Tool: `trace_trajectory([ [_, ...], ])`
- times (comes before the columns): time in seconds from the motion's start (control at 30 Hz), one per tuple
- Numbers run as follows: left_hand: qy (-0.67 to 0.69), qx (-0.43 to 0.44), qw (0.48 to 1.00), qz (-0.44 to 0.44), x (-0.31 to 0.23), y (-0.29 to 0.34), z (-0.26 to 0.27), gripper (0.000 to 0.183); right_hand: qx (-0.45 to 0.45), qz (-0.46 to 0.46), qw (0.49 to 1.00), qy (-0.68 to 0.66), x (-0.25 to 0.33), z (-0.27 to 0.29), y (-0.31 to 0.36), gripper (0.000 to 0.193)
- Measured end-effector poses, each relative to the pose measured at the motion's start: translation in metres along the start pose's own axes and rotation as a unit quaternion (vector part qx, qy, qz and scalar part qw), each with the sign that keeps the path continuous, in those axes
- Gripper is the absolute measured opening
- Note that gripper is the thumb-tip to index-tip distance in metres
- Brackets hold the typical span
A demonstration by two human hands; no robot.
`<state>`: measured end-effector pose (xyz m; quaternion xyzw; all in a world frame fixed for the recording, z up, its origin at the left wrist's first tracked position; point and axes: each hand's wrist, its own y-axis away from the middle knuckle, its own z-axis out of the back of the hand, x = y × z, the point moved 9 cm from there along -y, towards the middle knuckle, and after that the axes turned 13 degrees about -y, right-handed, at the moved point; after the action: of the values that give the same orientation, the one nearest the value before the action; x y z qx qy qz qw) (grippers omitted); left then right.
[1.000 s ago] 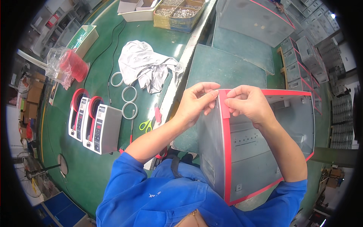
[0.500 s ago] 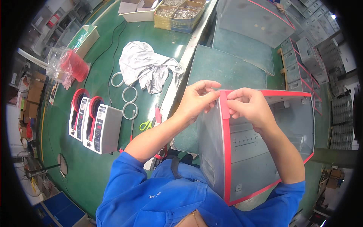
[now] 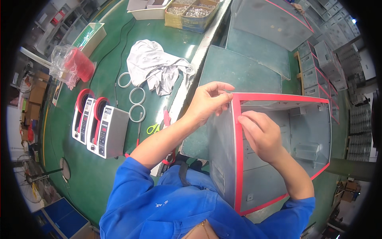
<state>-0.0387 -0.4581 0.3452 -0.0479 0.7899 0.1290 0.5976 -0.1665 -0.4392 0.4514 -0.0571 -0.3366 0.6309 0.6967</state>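
Note:
A grey metal cabinet [image 3: 223, 151] with an open front stands before me, red tape [image 3: 239, 167] running along its front rim. At its upper left corner my left hand [image 3: 209, 102] is bent in, the thumb tip against the corner and the other fingers curled beside the side wall. What lies between them is hidden. My right hand [image 3: 262, 133] is at the upper part of the left rim, its thumb and fingers drawn together with the tips on the tape. Its wrist crosses in front of the cabinet's opening.
To the left on the green table are two tape dispensers [image 3: 115, 133], tape rings [image 3: 137, 113], green-handled scissors [image 3: 152, 128], a grey cloth [image 3: 153, 65] and wrapped red rolls [image 3: 81, 65]. A divided box of small parts [image 3: 187, 22] stands farther back. Another grey cabinet [image 3: 266, 20] stands beyond.
My right hand has moved slightly down the left rim, and the tape flap under its fingers now shows flat. My left hand has stayed at the corner.

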Motion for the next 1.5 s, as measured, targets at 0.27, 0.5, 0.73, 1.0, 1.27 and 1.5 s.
trace_trajectory([
  [0.27, -0.008, 0.004, 1.000, 0.003, 0.0011, -0.0020, 0.0008, 0.023, -0.027, 0.043, 0.999, -0.006, 0.0028, 0.0025, -0.0029, 0.024],
  [0.5, -0.012, -0.001, 1.000, 0.003, 0.0023, -0.0022, 0.0019, 0.022, -0.038, 0.045, 0.998, 0.002, 0.0045, 0.0029, -0.0026, 0.022],
  [0.73, -0.016, -0.004, 1.000, -0.007, 0.0007, -0.0026, 0.0016, 0.020, -0.038, 0.047, 0.998, 0.001, 0.0029, 0.0006, -0.0006, 0.022],
  [1.0, -0.022, -0.011, 1.000, -0.014, 0.0007, -0.0024, 0.0015, 0.018, -0.038, 0.047, 0.998, 0.003, 0.0020, -0.0003, 0.0010, 0.021],
  [1.27, -0.015, -0.012, 1.000, -0.016, 0.0024, -0.0022, 0.0019, 0.019, -0.024, 0.035, 0.999, -0.005, 0.0025, 0.0009, 0.0008, 0.028],
  [1.5, -0.014, -0.011, 1.000, -0.015, 0.0026, -0.0024, 0.0019, 0.019, -0.020, 0.034, 0.999, 0.001, 0.0018, 0.0002, 0.0020, 0.030],
])
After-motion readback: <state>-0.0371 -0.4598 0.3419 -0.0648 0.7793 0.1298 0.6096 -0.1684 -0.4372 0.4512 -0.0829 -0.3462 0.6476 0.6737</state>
